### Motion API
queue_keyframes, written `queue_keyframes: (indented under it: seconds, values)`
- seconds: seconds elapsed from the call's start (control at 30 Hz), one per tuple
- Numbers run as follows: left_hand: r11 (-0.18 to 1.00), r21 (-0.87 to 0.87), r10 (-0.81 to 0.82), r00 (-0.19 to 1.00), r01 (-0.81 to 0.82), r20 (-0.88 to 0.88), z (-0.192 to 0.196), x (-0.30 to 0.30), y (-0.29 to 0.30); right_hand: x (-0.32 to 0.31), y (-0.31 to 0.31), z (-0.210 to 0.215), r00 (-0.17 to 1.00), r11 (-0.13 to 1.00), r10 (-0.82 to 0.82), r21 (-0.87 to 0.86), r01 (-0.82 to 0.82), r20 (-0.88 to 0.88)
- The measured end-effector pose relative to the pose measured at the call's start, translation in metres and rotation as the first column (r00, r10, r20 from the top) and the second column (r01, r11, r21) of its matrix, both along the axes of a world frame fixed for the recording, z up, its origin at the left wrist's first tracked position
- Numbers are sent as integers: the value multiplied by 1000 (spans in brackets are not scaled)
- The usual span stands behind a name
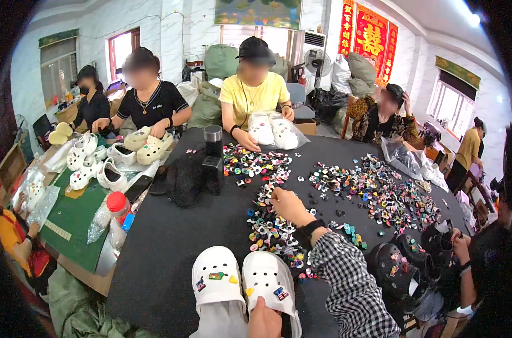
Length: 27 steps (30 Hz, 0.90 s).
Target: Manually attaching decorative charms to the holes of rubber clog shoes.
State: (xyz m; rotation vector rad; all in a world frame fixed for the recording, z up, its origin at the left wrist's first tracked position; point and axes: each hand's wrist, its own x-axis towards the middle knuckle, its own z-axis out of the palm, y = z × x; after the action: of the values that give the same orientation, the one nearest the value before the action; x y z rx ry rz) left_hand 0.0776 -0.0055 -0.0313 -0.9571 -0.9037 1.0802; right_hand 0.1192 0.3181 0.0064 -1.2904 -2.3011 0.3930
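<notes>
**White clogs and loose charms: points of risk**

Head view, the only one.

- Item, lower centre: two white clogs side by side. The left-side white clog [216, 292] shows three charms; the right-side white clog [269, 280] shows two. Risk: an uneven pair, should you lose track of which carries what.
- Item, bottom edge: your left hand [265, 320], thumb pressed on the right-side clog at its opening, fingers hidden beneath. Risk: the left-side clog, with no grip visible on it, could slip or tip if knocked.
- Item, centre: your right hand [291, 207], fingers curled, tips down at the near charm pile [267, 234]. Whether they pinch anything, you cannot tell from here. Risk: a wrong charm, the pieces being small, many-coloured and tangled together.
- Item, lower right of centre: your checked sleeve [351, 287], just beside strewn charms. Risk: the cuff or dark wristband [312, 226] could drag pieces along the black table [154, 265], mixing the near pile with the far charm pile [382, 194], right of centre.
</notes>
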Motion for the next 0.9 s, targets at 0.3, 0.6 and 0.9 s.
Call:
queue_keyframes:
  seconds: [0.3,0.6,0.9]
  values:
    - [944,-288,-122,646,-158,-754,7,4,1,60,-36,49,724,785,82,-403,-471,-685]
    - [956,-218,-65,588,-194,-806,-14,7,-2,63,-67,26,711,931,97,-190,-313,-696]
    - [914,-253,-248,58,-317,-967,27,11,4,59,-68,21,767,951,86,-178,-254,-636]
